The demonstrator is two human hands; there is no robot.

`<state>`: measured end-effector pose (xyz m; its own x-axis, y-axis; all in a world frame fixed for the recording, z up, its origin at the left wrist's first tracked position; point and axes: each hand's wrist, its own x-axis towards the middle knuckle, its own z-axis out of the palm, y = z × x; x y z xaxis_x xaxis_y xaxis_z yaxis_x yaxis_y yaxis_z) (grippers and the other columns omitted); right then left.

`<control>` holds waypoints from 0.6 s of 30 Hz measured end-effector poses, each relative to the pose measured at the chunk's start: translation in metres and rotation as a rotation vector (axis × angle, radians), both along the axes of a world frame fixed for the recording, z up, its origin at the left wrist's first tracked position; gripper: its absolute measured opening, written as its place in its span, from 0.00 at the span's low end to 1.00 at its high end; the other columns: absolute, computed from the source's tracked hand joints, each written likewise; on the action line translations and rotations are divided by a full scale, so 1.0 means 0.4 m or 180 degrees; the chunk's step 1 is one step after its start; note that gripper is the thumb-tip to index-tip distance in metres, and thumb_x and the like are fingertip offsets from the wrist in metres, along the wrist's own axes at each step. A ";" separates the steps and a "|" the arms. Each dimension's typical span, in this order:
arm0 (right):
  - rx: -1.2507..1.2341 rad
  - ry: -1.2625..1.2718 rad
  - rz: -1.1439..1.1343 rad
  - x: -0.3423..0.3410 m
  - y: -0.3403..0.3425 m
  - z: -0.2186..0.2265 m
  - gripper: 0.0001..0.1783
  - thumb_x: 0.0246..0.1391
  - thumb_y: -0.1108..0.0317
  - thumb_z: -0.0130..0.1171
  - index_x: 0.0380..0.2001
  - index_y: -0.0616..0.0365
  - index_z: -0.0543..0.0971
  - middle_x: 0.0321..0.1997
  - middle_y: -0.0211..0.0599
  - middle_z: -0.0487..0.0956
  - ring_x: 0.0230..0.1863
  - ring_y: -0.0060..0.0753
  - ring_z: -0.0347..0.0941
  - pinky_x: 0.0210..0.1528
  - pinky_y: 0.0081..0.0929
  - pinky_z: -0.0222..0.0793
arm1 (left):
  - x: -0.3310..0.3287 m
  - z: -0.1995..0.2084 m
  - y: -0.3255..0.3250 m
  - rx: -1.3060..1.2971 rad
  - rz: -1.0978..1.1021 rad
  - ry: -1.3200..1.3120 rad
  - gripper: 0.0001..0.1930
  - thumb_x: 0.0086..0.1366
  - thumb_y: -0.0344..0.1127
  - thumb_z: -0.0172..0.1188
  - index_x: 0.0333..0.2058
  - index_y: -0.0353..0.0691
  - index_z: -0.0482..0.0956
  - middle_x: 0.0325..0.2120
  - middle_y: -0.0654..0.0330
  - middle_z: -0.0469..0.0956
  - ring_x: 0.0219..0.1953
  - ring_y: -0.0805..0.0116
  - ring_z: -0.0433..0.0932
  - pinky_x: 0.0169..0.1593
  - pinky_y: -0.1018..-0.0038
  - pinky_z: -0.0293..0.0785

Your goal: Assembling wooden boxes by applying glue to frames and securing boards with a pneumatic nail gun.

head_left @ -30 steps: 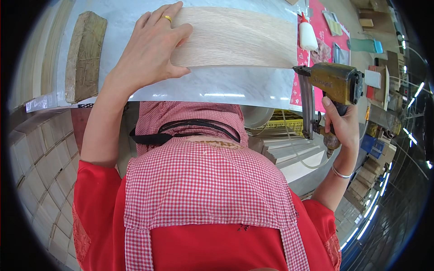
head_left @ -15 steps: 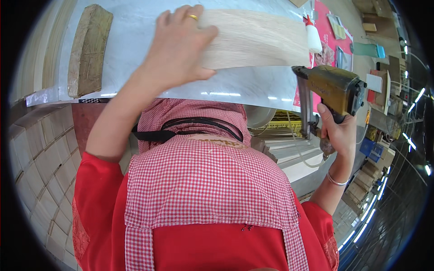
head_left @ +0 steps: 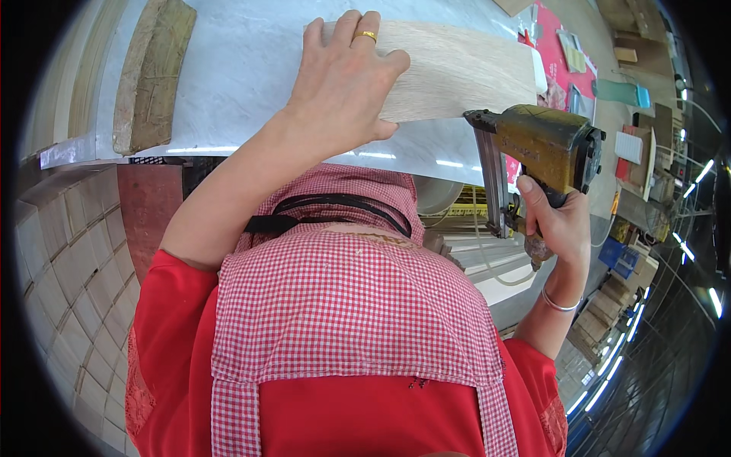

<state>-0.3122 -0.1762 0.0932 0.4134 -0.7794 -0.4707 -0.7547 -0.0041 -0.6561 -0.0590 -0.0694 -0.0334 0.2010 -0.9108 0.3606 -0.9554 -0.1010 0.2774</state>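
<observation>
Wooden board point(head_left: 468, 72), one, left hand point(head_left: 341, 87) spread wide holding it, one nail gun point(head_left: 541, 141) gripped in right hand point(head_left: 562, 225)

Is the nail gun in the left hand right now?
No, the right hand grips the nail gun by its handle, while the left hand lies over the left part of the pale wooden board.

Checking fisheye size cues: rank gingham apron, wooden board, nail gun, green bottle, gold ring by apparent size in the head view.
1. Gingham apron
2. Wooden board and nail gun: too close to rank; left hand hides part of the board
3. Green bottle
4. Gold ring
</observation>
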 end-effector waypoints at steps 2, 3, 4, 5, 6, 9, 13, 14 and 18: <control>-0.0067 0.0088 0.0129 0.002 -0.002 0.004 0.16 0.57 0.60 0.69 0.37 0.63 0.79 0.17 0.24 0.72 0.14 0.14 0.63 0.15 0.18 0.57 | 0.000 0.004 0.000 0.0273 -0.0033 0.0147 0.31 0.38 0.46 0.77 0.43 0.43 0.81 0.57 0.37 0.68 0.62 0.45 0.63 0.61 0.44 0.57; -0.0102 0.0132 0.0192 0.003 -0.003 0.006 0.17 0.58 0.58 0.68 0.37 0.63 0.80 0.15 0.24 0.71 0.13 0.14 0.63 0.16 0.18 0.56 | -0.002 0.007 0.002 0.0420 -0.0047 0.0183 0.32 0.39 0.47 0.77 0.45 0.42 0.80 0.58 0.36 0.66 0.63 0.43 0.62 0.63 0.43 0.56; -0.0102 0.0137 0.0187 0.004 -0.004 0.008 0.17 0.58 0.58 0.68 0.37 0.63 0.80 0.15 0.24 0.71 0.13 0.14 0.63 0.16 0.18 0.56 | -0.004 0.010 0.002 0.0408 -0.0057 0.0225 0.32 0.39 0.47 0.77 0.45 0.42 0.80 0.58 0.36 0.66 0.63 0.43 0.62 0.63 0.43 0.56; -0.0184 0.0196 0.0274 0.005 -0.006 0.008 0.16 0.58 0.59 0.68 0.37 0.63 0.80 0.16 0.24 0.71 0.13 0.14 0.63 0.15 0.18 0.56 | -0.005 0.013 0.004 0.0442 -0.0046 0.0169 0.35 0.38 0.46 0.77 0.47 0.43 0.79 0.60 0.36 0.64 0.64 0.43 0.61 0.63 0.42 0.55; -0.0267 0.0254 0.0366 0.006 -0.006 0.008 0.16 0.58 0.59 0.67 0.38 0.63 0.80 0.16 0.24 0.71 0.13 0.14 0.63 0.15 0.18 0.56 | -0.006 0.016 0.009 0.0474 -0.0030 0.0112 0.37 0.37 0.46 0.78 0.49 0.43 0.78 0.61 0.37 0.63 0.65 0.42 0.60 0.64 0.41 0.55; -0.0601 0.0111 0.0656 0.010 -0.001 0.002 0.16 0.58 0.61 0.67 0.40 0.63 0.79 0.18 0.25 0.72 0.14 0.14 0.63 0.15 0.17 0.56 | 0.017 0.013 0.029 0.0245 -0.0132 0.0213 0.44 0.36 0.46 0.79 0.56 0.45 0.72 0.63 0.40 0.61 0.67 0.42 0.59 0.65 0.41 0.54; -0.0805 -0.0208 0.0790 0.020 0.031 0.002 0.16 0.58 0.64 0.67 0.44 0.64 0.78 0.21 0.26 0.74 0.15 0.14 0.65 0.16 0.17 0.58 | 0.115 -0.040 0.063 -0.0996 -0.0559 0.0452 0.45 0.41 0.43 0.75 0.59 0.42 0.66 0.60 0.42 0.62 0.64 0.41 0.59 0.65 0.45 0.56; -0.0570 -0.0089 0.0495 0.019 0.055 0.011 0.17 0.58 0.65 0.67 0.45 0.64 0.78 0.22 0.27 0.75 0.15 0.14 0.65 0.17 0.17 0.59 | 0.146 -0.061 0.066 -0.1760 -0.0801 0.0369 0.35 0.47 0.41 0.68 0.55 0.37 0.68 0.54 0.40 0.67 0.61 0.39 0.63 0.62 0.46 0.59; -0.0302 -0.0377 0.0447 0.042 0.139 -0.031 0.19 0.58 0.66 0.66 0.48 0.65 0.76 0.23 0.28 0.75 0.16 0.16 0.66 0.18 0.17 0.61 | 0.132 -0.154 0.144 -0.1114 -0.0551 0.1321 0.54 0.39 0.43 0.76 0.64 0.43 0.55 0.62 0.44 0.60 0.66 0.43 0.58 0.66 0.49 0.56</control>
